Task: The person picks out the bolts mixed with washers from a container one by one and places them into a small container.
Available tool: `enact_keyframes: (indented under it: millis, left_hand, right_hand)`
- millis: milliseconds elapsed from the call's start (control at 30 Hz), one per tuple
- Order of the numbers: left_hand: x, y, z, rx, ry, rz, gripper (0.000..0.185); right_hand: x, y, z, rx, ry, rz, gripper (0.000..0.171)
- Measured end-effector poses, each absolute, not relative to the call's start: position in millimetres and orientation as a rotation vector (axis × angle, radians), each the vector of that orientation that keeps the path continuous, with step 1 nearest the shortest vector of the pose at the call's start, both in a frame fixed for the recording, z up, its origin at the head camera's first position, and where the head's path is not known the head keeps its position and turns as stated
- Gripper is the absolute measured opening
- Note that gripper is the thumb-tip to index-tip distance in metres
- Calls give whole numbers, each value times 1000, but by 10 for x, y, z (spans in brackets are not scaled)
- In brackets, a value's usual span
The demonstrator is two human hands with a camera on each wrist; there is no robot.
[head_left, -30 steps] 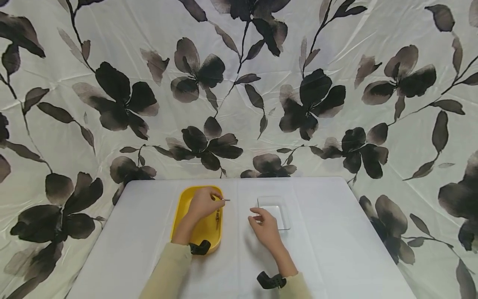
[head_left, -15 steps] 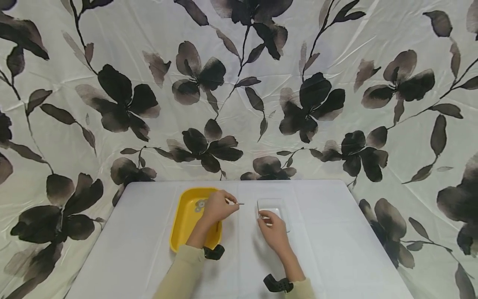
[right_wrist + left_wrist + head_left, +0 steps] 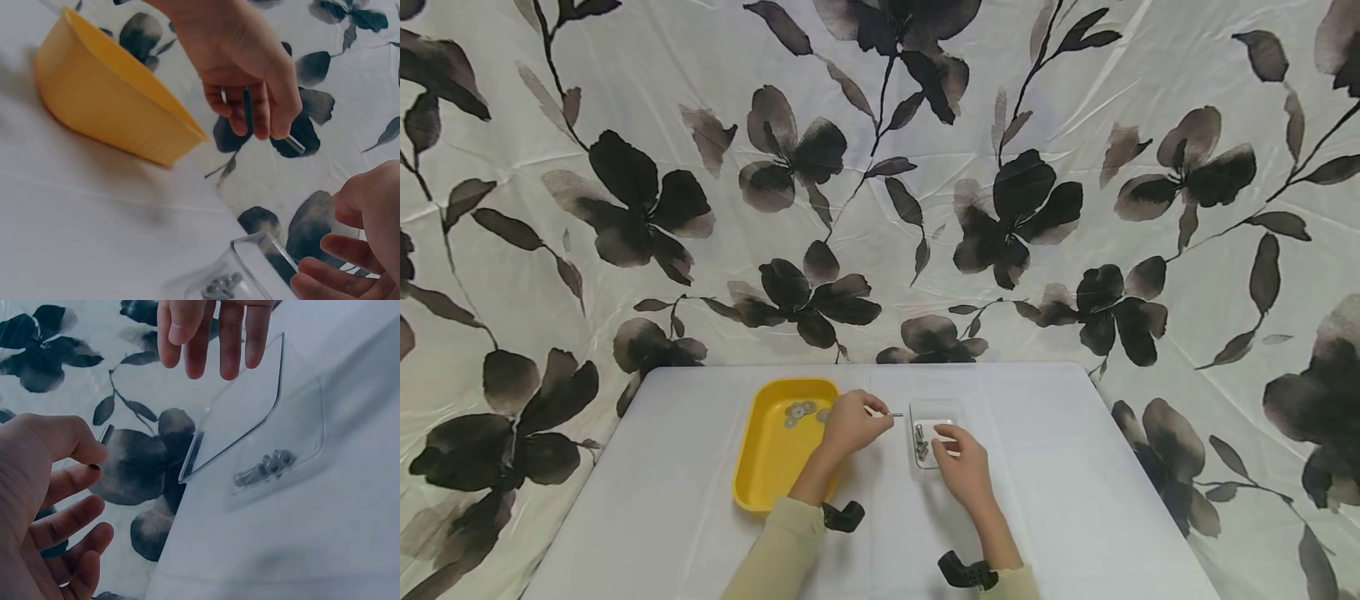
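Note:
My left hand (image 3: 863, 419) pinches a small metal screw (image 3: 895, 414) between thumb and forefinger, over the table between the yellow tray (image 3: 752, 475) and the clear plastic box (image 3: 925, 412). In the right wrist view the left hand (image 3: 253, 122) also has a dark pin (image 3: 248, 109) tucked in its fingers. The box (image 3: 300, 444) stands with its lid (image 3: 240, 415) tilted up and holds several screws (image 3: 265, 467). My right hand (image 3: 953, 446) is at the box's near right side. Its fingers (image 3: 212, 337) are loosely straight against the raised lid.
Several metal washers (image 3: 797, 410) lie at the far end of the yellow tray. The white table (image 3: 1075, 500) is backed and flanked by a flower-print cloth (image 3: 880, 167). The table's far edge runs just beyond the tray and box.
My left hand has carried the screw out of the yellow tray and rightward toward the clear box. My right hand moved onto the box, whose lid now stands up and shows the screws inside.

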State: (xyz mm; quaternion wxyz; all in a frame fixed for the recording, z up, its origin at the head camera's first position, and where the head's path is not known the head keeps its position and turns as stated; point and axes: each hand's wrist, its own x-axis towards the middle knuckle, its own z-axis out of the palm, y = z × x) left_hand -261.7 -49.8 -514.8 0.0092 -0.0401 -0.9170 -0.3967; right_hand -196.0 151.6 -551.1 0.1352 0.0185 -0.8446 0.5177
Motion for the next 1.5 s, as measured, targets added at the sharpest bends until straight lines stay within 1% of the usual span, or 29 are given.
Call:
enact_keyframes:
  millis: [167, 533, 933, 1000, 1200, 1267, 1500]
  left_hand:
    - [-2596, -412, -5179, -132, -2864, -1265, 9]
    - [-2602, -223, -5251, -167, -2853, -1321, 12]
    - [-2617, -99, -5302, -219, -2839, -1339, 9]
    - [-2617, -82, -5316, -216, -2848, -1340, 9]
    - [-2639, -52, -5341, -203, -2853, -1357, 10]
    - [-2638, -45, -5353, -215, -2846, -1366, 10]
    - [-2604, 11, -5424, -239, -2811, -1396, 9]
  right_hand:
    - [-1949, 1577, -5539, 17, -2442, 1449, 24]
    - [-1951, 1702, -5611, -77, -2403, 1355, 22]
    - [-1949, 1796, -5709, -189, -2428, 1305, 24]
    - [-1953, 1805, -5747, -215, -2436, 1323, 26]
    - [-1980, 1794, -5865, -279, -2442, 1354, 41]
    - [-1976, 1796, -5906, -297, -2443, 1369, 43]
    - [-1929, 1838, -6028, -296, -2398, 1459, 36]
